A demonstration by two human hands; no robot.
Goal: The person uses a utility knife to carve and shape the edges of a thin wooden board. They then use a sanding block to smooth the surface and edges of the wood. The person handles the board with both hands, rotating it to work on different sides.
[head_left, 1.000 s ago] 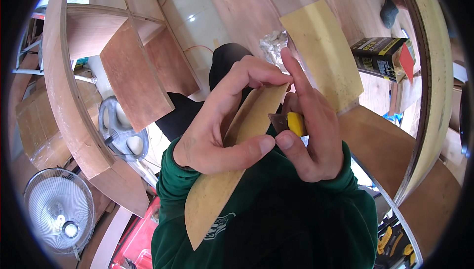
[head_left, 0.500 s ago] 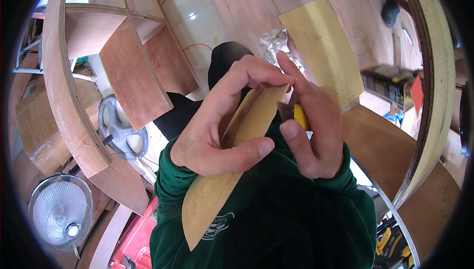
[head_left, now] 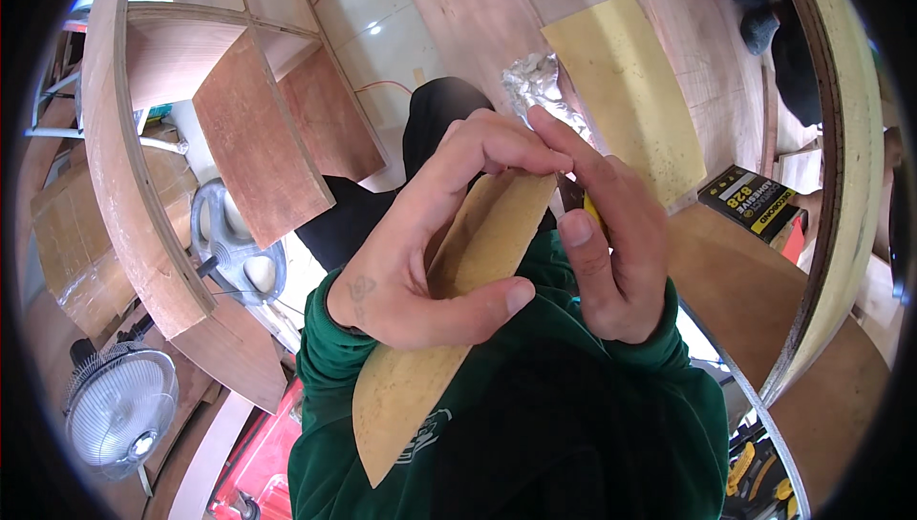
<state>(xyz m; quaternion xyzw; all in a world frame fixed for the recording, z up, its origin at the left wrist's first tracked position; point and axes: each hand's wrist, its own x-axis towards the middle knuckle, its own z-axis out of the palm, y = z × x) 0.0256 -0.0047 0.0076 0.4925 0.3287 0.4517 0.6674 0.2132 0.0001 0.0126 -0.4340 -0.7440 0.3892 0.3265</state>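
Left hand (head_left: 399, 267) pinches a curved tan sheet (head_left: 495, 224); right hand (head_left: 626, 243) grips a yellow cutter (head_left: 572, 195), mostly hidden.

Left hand (head_left: 406, 262) curls in a wide arch — right hand (head_left: 619, 253) bends close beside it.

A black tin (head_left: 748, 203) bears yellow letters and digits.

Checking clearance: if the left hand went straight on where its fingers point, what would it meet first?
Most likely the right hand: its index finger lies just past the fingers of the left hand. Depth is unclear here, so they may already touch.
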